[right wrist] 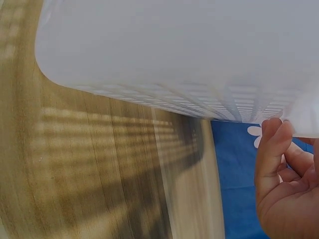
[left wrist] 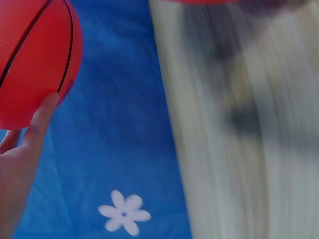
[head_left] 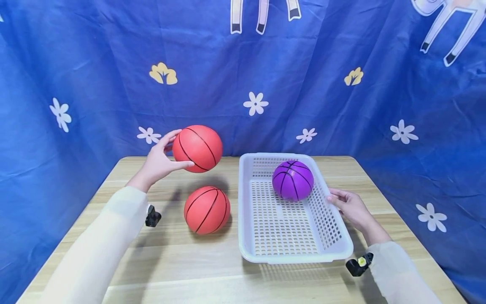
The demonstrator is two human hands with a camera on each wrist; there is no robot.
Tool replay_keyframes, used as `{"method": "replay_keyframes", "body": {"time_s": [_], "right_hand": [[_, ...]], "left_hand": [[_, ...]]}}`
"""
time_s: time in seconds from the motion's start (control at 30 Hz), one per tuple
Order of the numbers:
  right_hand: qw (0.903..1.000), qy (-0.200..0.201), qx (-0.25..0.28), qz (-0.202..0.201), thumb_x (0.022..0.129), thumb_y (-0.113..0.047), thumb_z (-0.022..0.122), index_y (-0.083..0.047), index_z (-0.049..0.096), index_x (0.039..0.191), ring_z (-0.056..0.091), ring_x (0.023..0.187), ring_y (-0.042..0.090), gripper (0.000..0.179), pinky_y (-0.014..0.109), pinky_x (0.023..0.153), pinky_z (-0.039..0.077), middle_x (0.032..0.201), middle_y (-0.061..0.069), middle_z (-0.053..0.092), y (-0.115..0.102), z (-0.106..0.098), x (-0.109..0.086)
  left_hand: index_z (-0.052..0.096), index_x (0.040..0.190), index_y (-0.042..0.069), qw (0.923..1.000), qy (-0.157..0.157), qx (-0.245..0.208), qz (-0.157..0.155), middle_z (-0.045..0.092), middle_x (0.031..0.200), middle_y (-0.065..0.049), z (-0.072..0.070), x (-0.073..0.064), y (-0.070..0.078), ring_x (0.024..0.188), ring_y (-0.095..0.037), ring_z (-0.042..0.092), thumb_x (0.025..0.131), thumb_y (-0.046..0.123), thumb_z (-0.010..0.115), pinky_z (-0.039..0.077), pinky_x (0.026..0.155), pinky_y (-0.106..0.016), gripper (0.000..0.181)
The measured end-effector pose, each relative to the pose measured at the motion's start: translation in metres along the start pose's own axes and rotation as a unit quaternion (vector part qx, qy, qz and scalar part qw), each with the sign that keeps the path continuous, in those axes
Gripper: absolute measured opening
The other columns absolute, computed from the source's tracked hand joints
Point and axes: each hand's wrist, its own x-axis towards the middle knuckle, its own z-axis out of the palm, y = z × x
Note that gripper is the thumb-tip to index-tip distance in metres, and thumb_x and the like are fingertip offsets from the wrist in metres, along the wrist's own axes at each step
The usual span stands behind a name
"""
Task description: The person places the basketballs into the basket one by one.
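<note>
My left hand (head_left: pixel 157 164) grips a red toy basketball (head_left: pixel 199 147) with black lines, held up in the air above the back left of the table. The thumb lies along its near side and the fingers reach behind it. A second red basketball (head_left: pixel 206 211) rests on the table below. My right hand (head_left: pixel 352 211) holds the right rim of a white plastic basket (head_left: pixel 244 211), as the right wrist view also shows with the fingers (right wrist: pixel 269 149) curled at the edge. A purple basketball (head_left: pixel 293 181) sits inside, toward the basket's back right.
The light wood table (head_left: pixel 190 270) carries everything and ends at the back against a blue curtain (head_left: pixel 212 84) with printed flowers. Both sleeves bear small black wrist cameras. The basket's shadow falls on the wood beneath it.
</note>
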Motion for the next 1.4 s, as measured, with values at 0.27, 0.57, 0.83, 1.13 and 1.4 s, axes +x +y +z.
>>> {"method": "replay_keyframes", "body": {"time_s": [0.27, 0.57, 0.83, 1.13, 1.4], "right_hand": [[0.9999, 0.005, -0.011, 0.001, 0.086, -0.024, 0.053, 0.001, 0.040, 0.126, 0.056, 0.089, 0.032, 0.050, 0.036, 0.066, 0.049, 0.109, 0.026, 0.050, -0.001, 0.001, -0.001], [0.9998, 0.005, -0.020, -0.003, 0.085, -0.025, 0.053, 0.002, 0.040, 0.125, 0.057, 0.087, 0.030, 0.050, 0.035, 0.065, 0.050, 0.107, 0.026, 0.051, -0.002, 0.001, 0.000], [0.9994, 0.015, -0.030, -0.011, 0.083, -0.032, 0.055, -0.003, 0.043, 0.125, 0.059, 0.085, 0.025, 0.052, 0.037, 0.066, 0.049, 0.104, 0.016, 0.057, 0.011, -0.003, 0.005], [0.9993, -0.015, -0.001, -0.033, 0.082, -0.039, 0.055, -0.009, 0.044, 0.126, 0.058, 0.087, 0.025, 0.055, 0.037, 0.065, 0.049, 0.107, 0.012, 0.056, 0.037, -0.014, 0.019], [0.9997, -0.006, -0.016, -0.020, 0.086, -0.026, 0.052, 0.003, 0.038, 0.126, 0.057, 0.086, 0.031, 0.051, 0.038, 0.066, 0.049, 0.109, 0.027, 0.050, 0.005, -0.002, 0.003]], "left_hand": [[0.037, 0.126, 0.038, 0.9973, -0.042, -0.051, 0.033, 0.044, 0.119, 0.003, 0.021, 0.002, 0.033, 0.104, -0.017, 0.044, 0.055, 0.024, 0.081, 0.050, 0.065, -0.034, 0.084], [0.038, 0.129, 0.019, 0.9894, -0.093, -0.095, 0.059, 0.044, 0.120, -0.004, 0.044, -0.009, 0.095, 0.107, -0.021, 0.044, 0.059, 0.013, 0.079, 0.050, 0.064, -0.034, 0.081], [0.038, 0.128, 0.018, 0.9857, -0.123, -0.099, 0.059, 0.045, 0.119, -0.005, 0.069, -0.017, 0.120, 0.104, -0.021, 0.046, 0.058, 0.014, 0.080, 0.048, 0.070, -0.036, 0.082], [0.038, 0.128, 0.019, 0.9811, -0.167, -0.091, 0.035, 0.045, 0.116, -0.002, 0.102, -0.030, 0.142, 0.104, -0.020, 0.043, 0.058, 0.017, 0.080, 0.047, 0.071, -0.032, 0.082], [0.039, 0.127, 0.022, 0.9749, -0.192, -0.105, 0.039, 0.045, 0.117, 0.000, 0.133, -0.041, 0.150, 0.103, -0.021, 0.043, 0.058, 0.020, 0.080, 0.048, 0.069, -0.033, 0.081]]}}
